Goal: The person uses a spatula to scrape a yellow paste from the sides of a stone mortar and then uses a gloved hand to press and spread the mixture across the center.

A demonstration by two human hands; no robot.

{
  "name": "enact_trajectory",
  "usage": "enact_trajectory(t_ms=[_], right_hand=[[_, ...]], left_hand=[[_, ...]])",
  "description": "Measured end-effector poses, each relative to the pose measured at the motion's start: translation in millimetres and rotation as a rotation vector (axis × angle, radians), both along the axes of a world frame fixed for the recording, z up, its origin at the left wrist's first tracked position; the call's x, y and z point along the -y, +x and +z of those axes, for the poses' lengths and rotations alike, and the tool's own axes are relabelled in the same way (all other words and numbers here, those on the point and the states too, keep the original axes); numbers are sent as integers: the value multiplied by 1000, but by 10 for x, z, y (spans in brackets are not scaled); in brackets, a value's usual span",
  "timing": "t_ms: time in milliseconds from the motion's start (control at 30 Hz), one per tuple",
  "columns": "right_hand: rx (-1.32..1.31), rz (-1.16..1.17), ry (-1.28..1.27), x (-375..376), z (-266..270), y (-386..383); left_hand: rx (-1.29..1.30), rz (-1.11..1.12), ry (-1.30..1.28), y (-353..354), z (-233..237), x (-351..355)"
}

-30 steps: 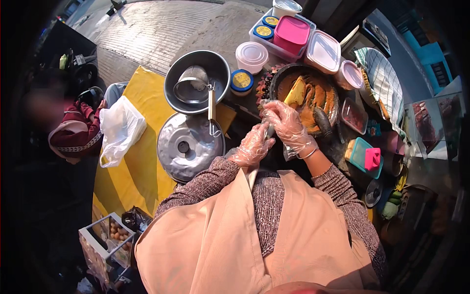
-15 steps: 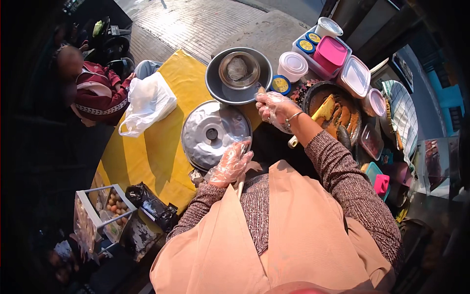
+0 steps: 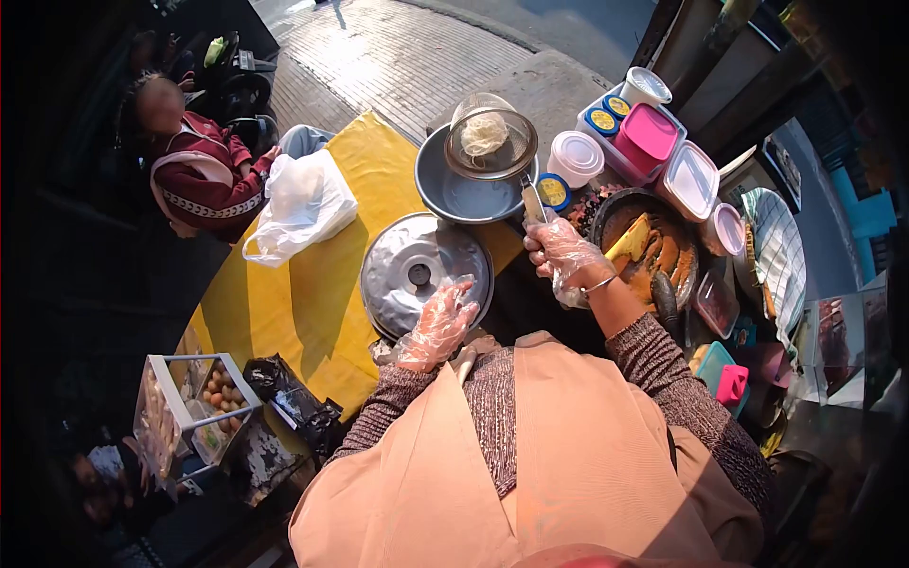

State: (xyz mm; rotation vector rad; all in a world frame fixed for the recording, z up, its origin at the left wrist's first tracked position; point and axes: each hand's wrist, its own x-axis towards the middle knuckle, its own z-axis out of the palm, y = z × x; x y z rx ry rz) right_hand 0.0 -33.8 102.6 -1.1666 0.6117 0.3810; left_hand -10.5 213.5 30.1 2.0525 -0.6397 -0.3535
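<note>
My right hand [image 3: 564, 252], in a clear plastic glove, is closed round the handle of a wire mesh strainer [image 3: 521, 150]. Pale noodles [image 3: 484, 134] lie bunched in the strainer, which is held over a deep metal pot [image 3: 437, 201] and overlaps its far rim. My left hand [image 3: 438, 324], also gloved, has its fingers loosely extended at the near right edge of a dented silver lid [image 3: 398, 260]; nothing shows in it. To the right of my right hand sits a stone mortar [image 3: 606, 210] with brown sauce, a yellow scraper [image 3: 632, 237] and a dark pestle [image 3: 666, 295].
Plastic tubs with a pink lid [image 3: 650, 131] stand at the back right. A white plastic bag [image 3: 317, 204] rests on the yellow tablecloth [image 3: 379, 156]. A case [image 3: 194, 358] with egg-like items stands at lower left. A person in maroon [image 3: 204, 180] sits beyond the table.
The strainer with noodles has risen from inside the pot to above it and now tilts towards me. My right hand shows more of the handle. The whole view has shifted slightly.
</note>
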Motion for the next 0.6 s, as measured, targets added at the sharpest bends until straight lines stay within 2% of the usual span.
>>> enact_trajectory(t_ms=[67,100,233,300,367,433,500,600], right_hand=[[-72,16,-13,64,-238,60],[-125,51,-52,63,-187,103],[-53,4,-20,47,-11,30],[-34,33,110,65,37,35],[-63,5,106,95,-110,90],[-111,82,245,133,-71,149],[-128,82,255,116,-10,122],[-14,97,246,116,-20,130]], left_hand=[[1,-14,1,-26,35,24],[3,-17,3,-23,49,29],[39,-23,-55,-4,97,38],[77,-23,-64,0,56,49],[111,-36,-45,-15,38,60],[89,-75,38,30,78,70],[38,-24,-87,-19,118,67],[52,-37,-15,14,44,13]])
